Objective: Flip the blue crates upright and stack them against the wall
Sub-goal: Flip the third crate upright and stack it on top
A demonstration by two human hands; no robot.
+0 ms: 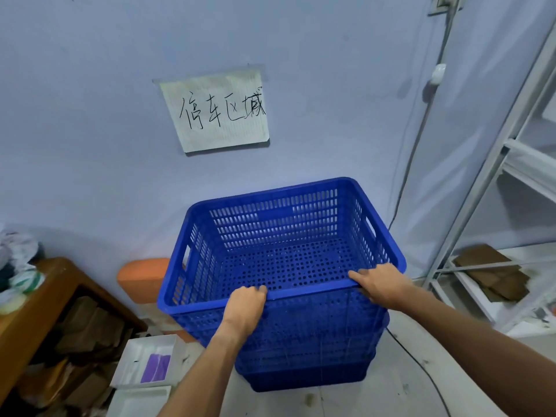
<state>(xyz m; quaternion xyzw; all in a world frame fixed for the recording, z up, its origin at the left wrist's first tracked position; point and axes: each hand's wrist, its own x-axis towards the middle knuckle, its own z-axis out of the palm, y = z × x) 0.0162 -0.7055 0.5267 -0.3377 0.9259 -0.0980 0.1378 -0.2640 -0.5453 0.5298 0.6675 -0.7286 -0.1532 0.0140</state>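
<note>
Blue top crate (pixel 279 245) upright on the stack by the wall (pixel 90 115), near rim clutched by left hand (pixel 245 308) and right hand (pixel 382 285); likely to jam crooked if pressed unevenly.

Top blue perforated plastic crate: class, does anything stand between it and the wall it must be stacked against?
Nothing visible does. The top blue perforated plastic crate sits upright on the stack, both hands, left and right, gripping its near rim. Its far rim is near the pale blue wall. The orange rounded object sits left of the stack, not behind it.
</note>
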